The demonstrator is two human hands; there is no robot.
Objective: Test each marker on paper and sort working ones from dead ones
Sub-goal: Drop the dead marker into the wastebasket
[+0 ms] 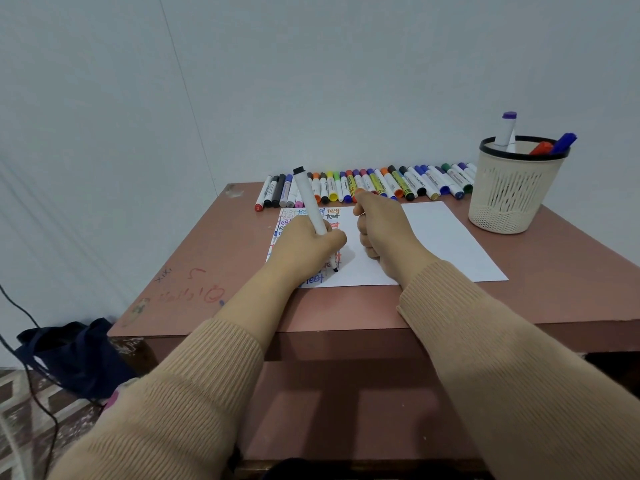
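Marker [310, 202] first: it is a white barrel with a black nib, slanted rather than upright. Its long axis runs from the nib, low and near the person, up to a black end that leans away toward the far left of the table [207, 265]. The nib points down and touches the paper [433, 244] just beside a column of "test" written in several colours.

The left hand [308, 244] grips the barrel low down, fingers wrapped round it in a writing hold. Most of the white body sticks out above the knuckles and only the nib shows below them.

The right hand [384, 230] rests on the sheet just to the right, curled into a fist with the thumb on top. Whether anything is inside it I cannot tell.

Along the far edge of the table lies a row of markers [381, 183], side by side, mixed colours. At the far right stands a cream basket [512, 192] with a black rim, holding a purple-ended marker and a red and a blue one.
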